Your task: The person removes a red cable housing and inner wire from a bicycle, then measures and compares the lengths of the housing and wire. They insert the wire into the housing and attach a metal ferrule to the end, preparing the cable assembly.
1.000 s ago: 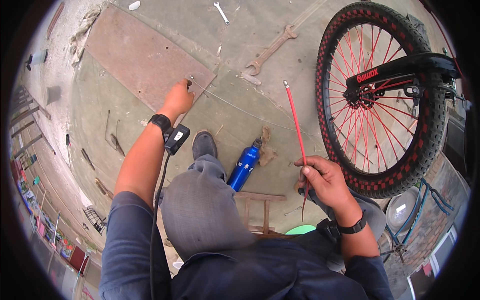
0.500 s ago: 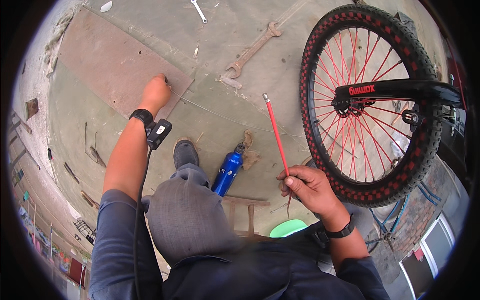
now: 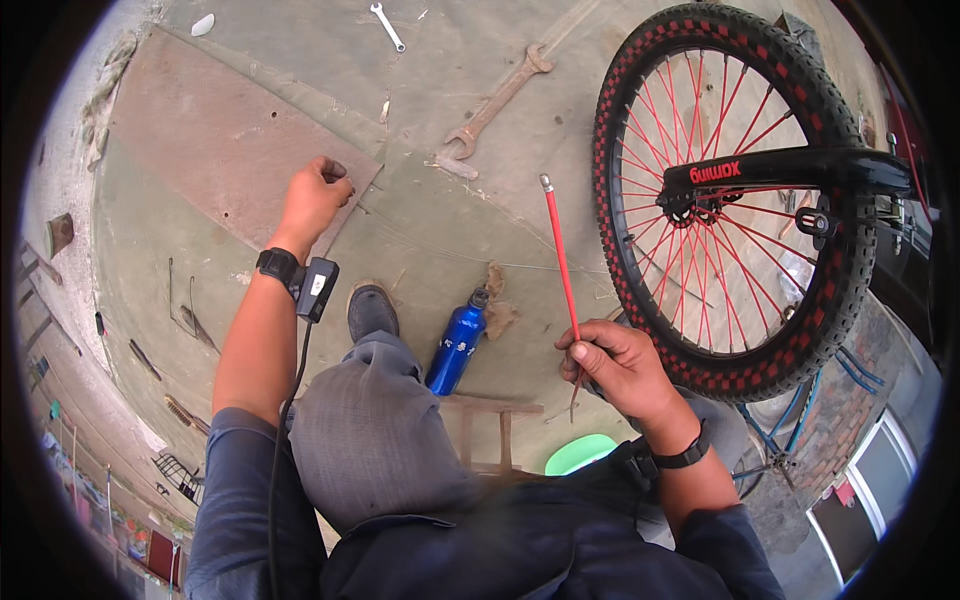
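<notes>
My right hand (image 3: 625, 370) pinches a red cable housing (image 3: 562, 255) near its lower end. A silver metal cap tops the housing, which stands nearly upright, and a thin brownish tail hangs below my fingers. Over the near right end of a flat rusty board (image 3: 200, 120) is my left hand (image 3: 318, 195), its fingers curled in; whatever they may hold is hidden. A thin wire (image 3: 470, 252) stretches across the ground toward the bicycle wheel (image 3: 625, 255). That wheel has red spokes, a black-and-red checked tyre and a black fork arm (image 3: 780, 175).
A blue bottle (image 3: 458, 345) lies by my shoe (image 3: 372, 312). Farther out are a large rusty open-end wrench (image 3: 498, 100) and a small silver wrench (image 3: 387, 27). A wooden stool frame (image 3: 505, 430) and a light green plastic piece (image 3: 580, 454) are close to me.
The fingers of my left hand have loosened, and the wire that ran up to them now shows lower, along the ground. My right hand and the red housing have shifted slightly right.
</notes>
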Demonstrator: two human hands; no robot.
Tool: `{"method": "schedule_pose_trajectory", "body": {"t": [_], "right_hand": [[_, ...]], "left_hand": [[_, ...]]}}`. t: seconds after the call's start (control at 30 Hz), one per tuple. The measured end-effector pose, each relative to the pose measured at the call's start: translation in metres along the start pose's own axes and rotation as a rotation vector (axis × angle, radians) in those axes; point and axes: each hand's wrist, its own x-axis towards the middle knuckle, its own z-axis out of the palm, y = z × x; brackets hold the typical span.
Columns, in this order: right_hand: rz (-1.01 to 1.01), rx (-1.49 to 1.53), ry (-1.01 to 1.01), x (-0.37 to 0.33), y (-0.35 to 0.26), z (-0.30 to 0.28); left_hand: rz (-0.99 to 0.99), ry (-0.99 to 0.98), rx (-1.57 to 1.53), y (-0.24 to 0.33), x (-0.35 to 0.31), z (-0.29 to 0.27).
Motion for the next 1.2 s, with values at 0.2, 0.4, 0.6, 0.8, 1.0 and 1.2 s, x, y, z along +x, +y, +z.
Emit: {"method": "schedule_pose_trajectory", "body": {"t": [0.2,0.4,0.6,0.8,1.0,1.2], "right_hand": [[-0.115,-0.047,0.008,-0.001,0.003,0.004],[-0.189,0.052,0.033,-0.018,0.004,0.017],[-0.324,0.063,0.022,-0.047,0.006,0.025],[-0.579,0.072,0.063,-0.080,0.030,0.030],[-0.605,0.058,0.023,-0.109,0.047,0.036],[-0.572,0.126,-0.013,-0.129,0.058,0.033]], "left_hand": [[0.206,-0.204,-0.476,0.078,-0.071,-0.029],[0.382,-0.429,-0.550,0.150,-0.146,-0.046],[0.569,-0.548,-0.513,0.211,-0.229,-0.037],[0.681,-0.601,-0.679,0.240,-0.291,-0.007],[0.709,-0.417,-0.843,0.249,-0.337,0.007],[0.806,-0.236,-1.015,0.255,-0.352,-0.002]]}}
